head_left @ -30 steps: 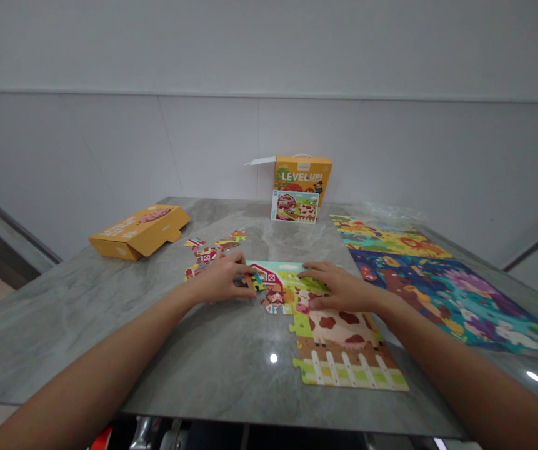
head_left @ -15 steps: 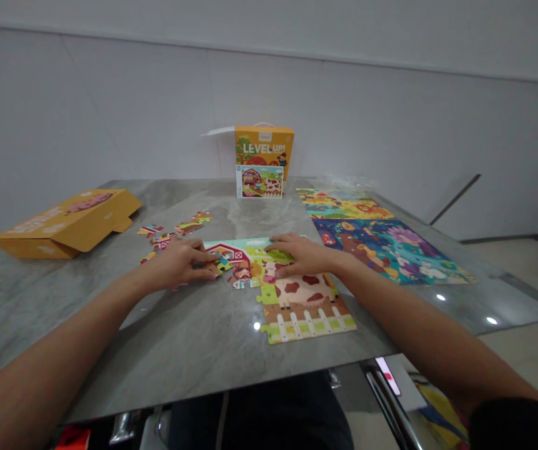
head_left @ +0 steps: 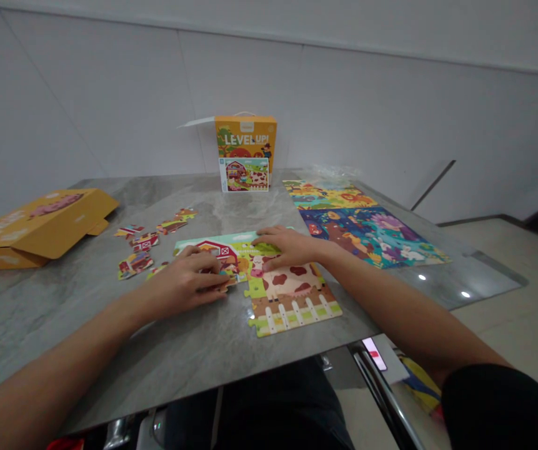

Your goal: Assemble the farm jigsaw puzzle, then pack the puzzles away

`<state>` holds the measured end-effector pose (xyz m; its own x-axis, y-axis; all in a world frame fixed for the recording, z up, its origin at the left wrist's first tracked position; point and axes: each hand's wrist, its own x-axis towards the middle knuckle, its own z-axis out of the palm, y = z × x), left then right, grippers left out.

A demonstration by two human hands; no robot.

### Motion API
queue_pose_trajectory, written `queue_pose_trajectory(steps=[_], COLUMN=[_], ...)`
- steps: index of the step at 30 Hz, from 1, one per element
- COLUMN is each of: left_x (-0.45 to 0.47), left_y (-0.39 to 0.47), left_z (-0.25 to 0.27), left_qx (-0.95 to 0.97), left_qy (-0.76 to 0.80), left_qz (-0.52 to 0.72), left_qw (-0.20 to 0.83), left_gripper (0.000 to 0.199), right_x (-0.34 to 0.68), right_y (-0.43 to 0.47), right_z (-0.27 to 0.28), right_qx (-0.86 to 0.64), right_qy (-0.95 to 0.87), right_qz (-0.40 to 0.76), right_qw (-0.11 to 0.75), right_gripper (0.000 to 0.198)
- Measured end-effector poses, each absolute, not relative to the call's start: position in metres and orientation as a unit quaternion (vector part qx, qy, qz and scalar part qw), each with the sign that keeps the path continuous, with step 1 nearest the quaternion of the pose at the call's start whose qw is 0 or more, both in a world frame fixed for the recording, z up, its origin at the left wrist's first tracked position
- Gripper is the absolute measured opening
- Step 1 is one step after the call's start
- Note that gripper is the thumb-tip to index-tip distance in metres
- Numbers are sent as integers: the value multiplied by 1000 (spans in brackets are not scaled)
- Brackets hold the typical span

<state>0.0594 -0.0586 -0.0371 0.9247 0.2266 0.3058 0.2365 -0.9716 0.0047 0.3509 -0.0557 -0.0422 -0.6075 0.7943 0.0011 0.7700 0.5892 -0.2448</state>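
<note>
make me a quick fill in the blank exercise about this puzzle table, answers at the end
1. The right hand rests on the puzzle, beside the printed head of a ____.
2. Seen from the person's side, the loose pieces lie to the ____ of the puzzle.
3. The printed fence is coloured ____.
4. The box behind the card reads "LEVEL ____".

Missing words: cow; left; white; UP!

Looked dim and greyish, apparently lit from overhead. Flared in two small glare spots (head_left: 422, 277) on the tabletop (head_left: 179, 350) between three and four o'clock. Darkened into soft shadow beside the left forearm (head_left: 90, 331) toward eight o'clock. Stretched the yellow box (head_left: 44, 222) at nine o'clock with wide-angle distortion; blurred its lettering.
</note>
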Motion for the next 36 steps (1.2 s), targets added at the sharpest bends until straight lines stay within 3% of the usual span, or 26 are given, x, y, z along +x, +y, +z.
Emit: queue_pose_trajectory(steps=[9, 16, 36], left_x=[59, 59, 70], left_y=[-64, -66, -74], left_z=[-31, -30, -34], left_qx=[-986, -982, -976], left_qy=[-141, -147, -129], left_qz=[-78, -72, -111], left_qw=[-43, -98, -137], left_gripper=[39, 36, 30], right_x=[351, 352, 349], right_y=[-55, -56, -58], right_z=[-43, -43, -40], right_qx=[-442, -443, -449], right_qy=[-889, -887, -885], right_qz=[110, 115, 111], right_qw=[53, 59, 55], right_gripper=[68, 68, 70])
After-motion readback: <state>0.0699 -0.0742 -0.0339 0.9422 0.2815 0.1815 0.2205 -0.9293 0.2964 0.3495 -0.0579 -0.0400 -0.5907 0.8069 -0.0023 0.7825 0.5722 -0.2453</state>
